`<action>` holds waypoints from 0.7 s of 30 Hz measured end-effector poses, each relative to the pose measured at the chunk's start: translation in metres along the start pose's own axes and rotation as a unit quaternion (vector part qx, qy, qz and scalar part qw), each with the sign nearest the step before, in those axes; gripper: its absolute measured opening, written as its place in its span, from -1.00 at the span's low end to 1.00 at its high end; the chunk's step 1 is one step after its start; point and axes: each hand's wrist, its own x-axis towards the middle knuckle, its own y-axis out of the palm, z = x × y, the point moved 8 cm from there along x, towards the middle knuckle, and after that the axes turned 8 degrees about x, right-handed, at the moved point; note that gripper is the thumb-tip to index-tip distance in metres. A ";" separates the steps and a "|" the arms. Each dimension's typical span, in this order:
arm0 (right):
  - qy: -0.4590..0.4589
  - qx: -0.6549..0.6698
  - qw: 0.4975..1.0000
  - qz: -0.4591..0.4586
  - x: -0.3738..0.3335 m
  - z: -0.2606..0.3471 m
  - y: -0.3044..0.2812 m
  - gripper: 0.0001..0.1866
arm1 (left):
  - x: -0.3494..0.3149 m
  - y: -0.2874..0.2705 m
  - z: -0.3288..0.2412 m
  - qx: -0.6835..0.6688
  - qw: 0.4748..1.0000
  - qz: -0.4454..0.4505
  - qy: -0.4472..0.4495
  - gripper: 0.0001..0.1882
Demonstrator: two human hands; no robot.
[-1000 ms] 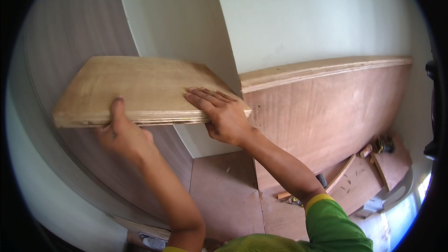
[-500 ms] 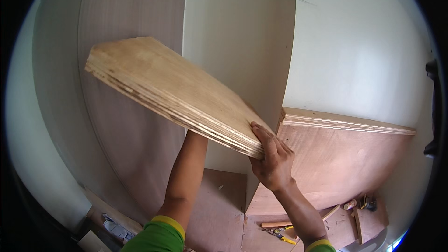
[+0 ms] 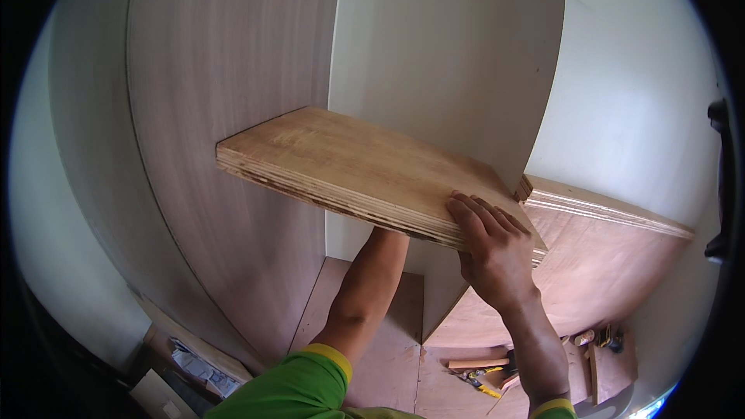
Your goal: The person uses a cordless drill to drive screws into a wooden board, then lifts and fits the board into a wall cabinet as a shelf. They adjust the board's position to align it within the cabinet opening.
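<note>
A thick plywood board (image 3: pixel 357 159) with layered edges lies roughly level in front of me, inside a tall recess. Its left end meets, or comes very close to, the wood-grain side panel (image 3: pixel 240 54). My right hand (image 3: pixel 497 240) grips the near edge toward the right end, fingers spread over the top face and thumb hidden. From below, my left forearm (image 3: pixel 365 287) reaches up under the board, which hides that hand. On the right, the board's end is close to the upright white-faced divider (image 3: pixel 535 70).
Right of the divider stands a lower reddish-brown panel (image 3: pixel 559 279) topped by a layered plywood edge (image 3: pixel 609 206). On the brown base lie yellow-handled pliers (image 3: pixel 487 389), a wood strip (image 3: pixel 477 363) and a black-and-yellow tool (image 3: pixel 613 339). Papers (image 3: pixel 198 372) sit at the lower left.
The board's left end has come down and the tilt has lessened, so it now lies nearer level. Both arms have shifted right in the picture with it, partly because the view has turned.
</note>
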 end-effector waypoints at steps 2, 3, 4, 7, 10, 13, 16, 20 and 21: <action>-0.019 0.012 0.999 0.025 -0.002 0.001 0.002 -0.45 | 0.004 -0.005 0.002 0.007 1.000 0.006 0.003 -0.24; -0.020 0.017 0.999 0.035 -0.002 0.000 0.005 -0.48 | 0.008 -0.007 0.003 0.015 1.000 0.013 0.005 -0.24; -0.001 0.010 0.999 0.035 -0.003 -0.005 0.002 -0.50 | 0.013 -0.007 0.004 0.018 1.000 0.023 0.002 -0.24; -0.038 -0.058 0.997 0.024 -0.009 0.006 -0.001 -0.46 | 0.022 -0.011 0.007 0.029 0.999 0.034 0.003 -0.24; -0.063 -0.051 0.997 0.017 -0.014 0.017 -0.006 -0.48 | 0.022 -0.019 0.003 0.047 0.997 0.048 0.037 -0.23; -0.071 -0.048 0.996 0.018 -0.011 0.016 -0.003 -0.51 | 0.026 -0.026 -0.002 0.197 0.969 0.068 0.132 -0.23; -0.069 -0.029 0.997 -0.016 0.001 0.003 -0.002 -0.54 | 0.030 -0.001 0.003 0.698 0.618 0.079 0.353 -0.23; -0.076 -0.036 0.995 -0.046 0.035 -0.018 0.000 -0.68 | 0.047 0.015 0.030 0.847 0.269 0.080 0.450 -0.23; -0.054 -0.021 0.998 -0.022 0.043 -0.026 0.002 -0.66 | 0.056 0.018 0.035 0.856 0.239 0.083 0.452 -0.23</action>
